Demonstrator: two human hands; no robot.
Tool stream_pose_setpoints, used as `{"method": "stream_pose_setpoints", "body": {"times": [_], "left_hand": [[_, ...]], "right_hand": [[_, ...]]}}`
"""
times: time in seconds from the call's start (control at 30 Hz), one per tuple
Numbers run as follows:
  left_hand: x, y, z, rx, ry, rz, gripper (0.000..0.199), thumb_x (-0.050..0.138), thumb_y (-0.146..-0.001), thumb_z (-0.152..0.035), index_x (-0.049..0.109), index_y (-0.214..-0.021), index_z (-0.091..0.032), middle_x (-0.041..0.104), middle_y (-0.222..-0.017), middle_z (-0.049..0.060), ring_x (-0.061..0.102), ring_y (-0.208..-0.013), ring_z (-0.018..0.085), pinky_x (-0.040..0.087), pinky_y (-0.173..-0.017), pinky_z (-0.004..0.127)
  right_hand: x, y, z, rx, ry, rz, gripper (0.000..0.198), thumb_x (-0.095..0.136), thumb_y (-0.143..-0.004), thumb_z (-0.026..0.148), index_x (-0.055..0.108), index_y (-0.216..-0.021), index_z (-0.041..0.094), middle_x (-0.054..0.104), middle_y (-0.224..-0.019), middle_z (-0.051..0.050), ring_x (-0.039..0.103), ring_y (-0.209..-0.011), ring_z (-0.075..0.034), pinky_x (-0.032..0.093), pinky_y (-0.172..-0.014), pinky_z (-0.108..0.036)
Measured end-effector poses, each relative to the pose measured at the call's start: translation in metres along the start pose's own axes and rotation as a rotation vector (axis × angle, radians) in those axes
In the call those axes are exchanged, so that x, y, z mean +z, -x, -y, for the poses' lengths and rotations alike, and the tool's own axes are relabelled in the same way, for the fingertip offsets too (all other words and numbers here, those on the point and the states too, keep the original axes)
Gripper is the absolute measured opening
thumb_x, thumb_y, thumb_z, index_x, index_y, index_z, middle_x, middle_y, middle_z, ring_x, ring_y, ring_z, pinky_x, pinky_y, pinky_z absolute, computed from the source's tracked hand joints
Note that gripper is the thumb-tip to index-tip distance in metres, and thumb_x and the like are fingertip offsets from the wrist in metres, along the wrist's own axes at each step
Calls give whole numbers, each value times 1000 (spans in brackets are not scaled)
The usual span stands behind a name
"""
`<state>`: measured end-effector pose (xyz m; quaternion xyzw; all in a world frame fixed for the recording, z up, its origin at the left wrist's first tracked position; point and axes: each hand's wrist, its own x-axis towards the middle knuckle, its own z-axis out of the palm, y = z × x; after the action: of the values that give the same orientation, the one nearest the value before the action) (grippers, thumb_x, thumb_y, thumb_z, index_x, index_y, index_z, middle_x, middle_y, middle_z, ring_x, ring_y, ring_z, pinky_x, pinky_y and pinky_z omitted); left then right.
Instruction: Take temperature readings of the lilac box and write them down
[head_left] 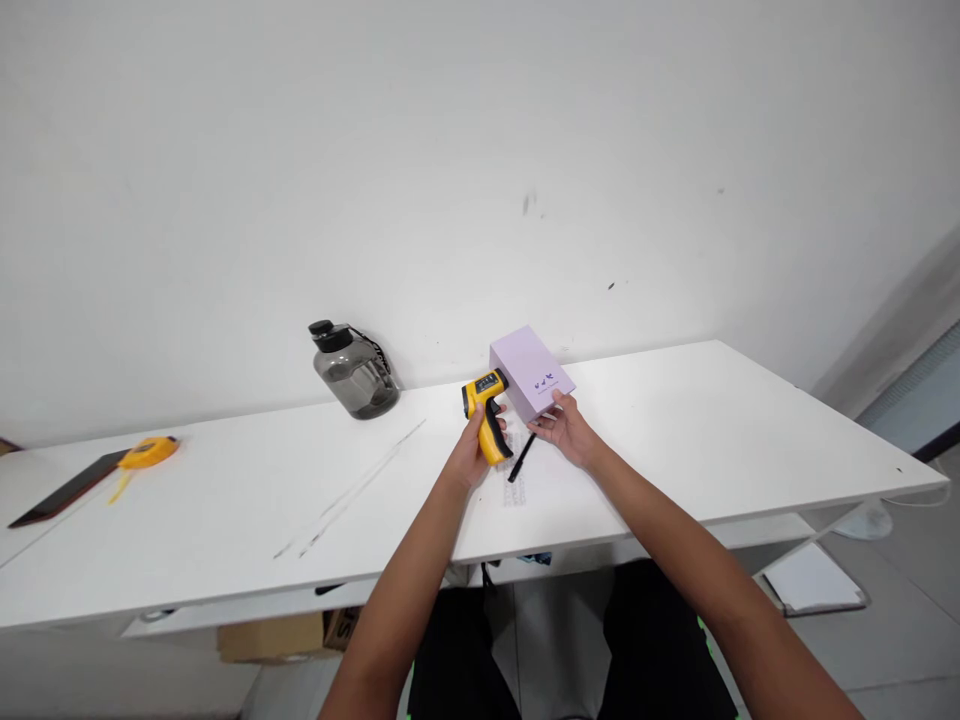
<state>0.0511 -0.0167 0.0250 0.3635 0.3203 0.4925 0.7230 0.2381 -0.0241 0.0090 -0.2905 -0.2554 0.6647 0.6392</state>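
My left hand (469, 452) is closed round a yellow and black infrared thermometer (491, 425), its nose turned toward the box on the right. With my right hand (568, 432) I grip the near lower edge of a lilac box (531, 370), thumb on its printed face and fingers underneath. The box is tilted, and its far end comes close to the wall. Below it, a black pen (520, 460) lies on a sheet of printed paper (514, 494), partly hidden by my hands and the thermometer.
A grey translucent water bottle (358, 375) stands near the wall, left of my hands. Farther left are a yellow tape measure (150, 452) and a dark flat object (67, 490). Beneath the white table (675, 440) sits a cardboard box (270, 638).
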Motion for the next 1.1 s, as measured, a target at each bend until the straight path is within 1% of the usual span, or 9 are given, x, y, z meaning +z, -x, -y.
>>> {"method": "stream_pose_setpoints", "body": {"times": [0.17, 0.47, 0.73, 0.87, 1.1], "left_hand": [[3, 0, -1, -21, -14, -43, 51, 69, -79, -62, 65, -97, -14, 60, -68, -1, 56, -54, 9, 47, -52, 21], [1, -1, -1, -46, -4, -36, 52, 67, -79, -64, 65, -93, -14, 59, -68, -1, 55, -56, 8, 46, -54, 20], [2, -1, -1, -16, -18, -5, 55, 67, -78, -65, 65, -97, -14, 60, -69, 0, 57, -57, 9, 49, -57, 21], [3, -2, -1, -22, -29, -29, 56, 67, -78, -66, 65, -99, -14, 60, -68, -1, 56, -55, 9, 48, -54, 21], [2, -2, -1, -24, -31, -37, 56, 67, -78, -66, 66, -100, -14, 60, -68, 0, 55, -54, 9, 48, -53, 21]], "right_hand": [[0, 0, 0, -6, 15, 3, 53, 78, -73, 49, 49, -112, 28, 62, -96, -1, 69, -86, -18, 63, -77, -37], [0, 0, 1, -5, 32, 15, 54, 78, -72, 50, 50, -112, 27, 62, -95, -1, 69, -85, -18, 63, -77, -36], [-3, -2, 0, 0, 40, 12, 54, 78, -71, 53, 50, -111, 29, 62, -96, 0, 69, -85, -18, 63, -80, -37], [-4, -4, -1, 8, 44, 15, 55, 78, -70, 53, 49, -110, 29, 61, -94, 0, 70, -85, -19, 63, -80, -37], [-5, -7, -3, 22, 46, 18, 50, 74, -74, 53, 50, -110, 28, 61, -93, -1, 70, -88, -20, 62, -83, -39]]}}
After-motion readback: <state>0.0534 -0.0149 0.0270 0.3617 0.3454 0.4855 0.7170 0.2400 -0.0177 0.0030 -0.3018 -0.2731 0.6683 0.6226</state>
